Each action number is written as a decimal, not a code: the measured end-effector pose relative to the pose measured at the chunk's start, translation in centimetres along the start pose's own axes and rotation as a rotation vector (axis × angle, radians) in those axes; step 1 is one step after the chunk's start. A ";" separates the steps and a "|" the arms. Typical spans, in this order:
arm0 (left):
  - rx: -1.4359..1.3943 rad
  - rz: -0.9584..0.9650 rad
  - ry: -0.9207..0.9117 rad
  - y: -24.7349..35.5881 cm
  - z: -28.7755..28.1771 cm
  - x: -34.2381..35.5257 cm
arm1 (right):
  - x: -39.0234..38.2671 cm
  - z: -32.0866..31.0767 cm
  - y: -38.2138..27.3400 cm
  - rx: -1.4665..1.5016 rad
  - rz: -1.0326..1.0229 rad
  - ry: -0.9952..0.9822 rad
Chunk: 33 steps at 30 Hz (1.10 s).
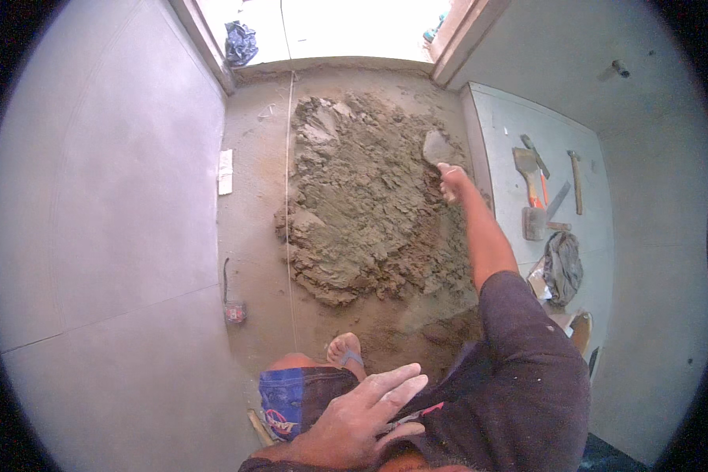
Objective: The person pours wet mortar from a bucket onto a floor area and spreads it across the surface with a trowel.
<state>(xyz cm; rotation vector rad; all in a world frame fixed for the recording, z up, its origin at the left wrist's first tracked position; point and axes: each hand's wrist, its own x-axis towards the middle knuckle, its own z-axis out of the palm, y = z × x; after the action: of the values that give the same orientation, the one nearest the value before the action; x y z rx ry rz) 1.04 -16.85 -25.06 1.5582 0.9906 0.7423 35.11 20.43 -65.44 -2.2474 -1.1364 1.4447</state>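
Observation:
A broad, lumpy heap of wet grey-brown mortar covers the floor in front of me. My right hand, arm stretched forward, is closed round the handle of a trowel. The trowel's pale blade rests at the far right edge of the heap, close to the side of a low ledge. Close to my body, my left hand is held above my thigh with fingers extended and nothing in it. A taut string runs from the doorway toward me along the heap's left side.
On the right-hand ledge lie a brush, a hammer, a mallet and a grey cloth. A red-marked object sits by the left wall. A dark plastic bag lies at the bright doorway. My sandalled foot stands before the heap.

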 end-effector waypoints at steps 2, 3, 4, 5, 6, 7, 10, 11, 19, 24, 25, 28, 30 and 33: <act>-0.001 0.006 -0.073 -1.2 0.0 -0.2 | -2.8 -0.2 1.7 -0.018 0.004 0.033; -0.022 0.034 -0.079 -1.5 0.1 -0.1 | -4.4 -0.3 2.0 -0.025 0.042 -0.007; -0.032 0.061 -0.083 -1.6 0.1 0.0 | -5.9 -0.3 1.9 -0.024 0.071 -0.052; -0.041 0.086 -0.084 -1.5 0.2 0.0 | -7.2 -0.6 1.6 -0.024 0.100 -0.101; -0.043 0.102 -0.092 -1.5 0.2 0.0 | -8.6 -1.6 1.0 0.042 0.111 -0.118; -0.040 0.114 -0.097 -1.5 0.3 0.0 | -9.5 -2.5 0.5 0.109 0.119 -0.141; -0.042 0.124 -0.108 -1.5 0.3 -0.1 | -10.0 -3.8 -0.3 0.146 0.067 -0.162; -0.043 0.121 -0.110 -1.5 0.2 -0.1 | -9.7 -3.8 -0.7 0.134 0.029 -0.135; -0.013 0.055 -0.067 -0.8 0.2 -0.4 | -2.6 -3.2 2.9 0.143 0.003 0.027; 0.089 -0.003 -0.063 0.2 -0.3 0.7 | -7.7 -1.7 4.6 0.151 0.068 -0.188; 0.108 -0.003 -0.061 0.0 -0.1 1.1 | -9.0 -2.4 5.7 0.034 -0.017 -0.157; 0.224 0.068 -0.009 -0.6 -0.3 2.7 | -16.4 -1.9 6.1 0.064 0.054 -0.198; 0.275 0.082 0.043 -1.0 -0.3 4.1 | -19.3 -2.2 8.2 0.182 0.018 -0.182; 0.337 0.067 0.090 -1.7 -0.5 5.8 | -22.1 -2.2 11.1 0.034 -0.135 -0.075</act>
<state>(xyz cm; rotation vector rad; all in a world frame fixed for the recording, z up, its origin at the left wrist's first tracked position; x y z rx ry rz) 2.88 -11.31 -26.82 1.8690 1.1801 0.7229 37.64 -2.34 -55.93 -2.0660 -1.2507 1.4939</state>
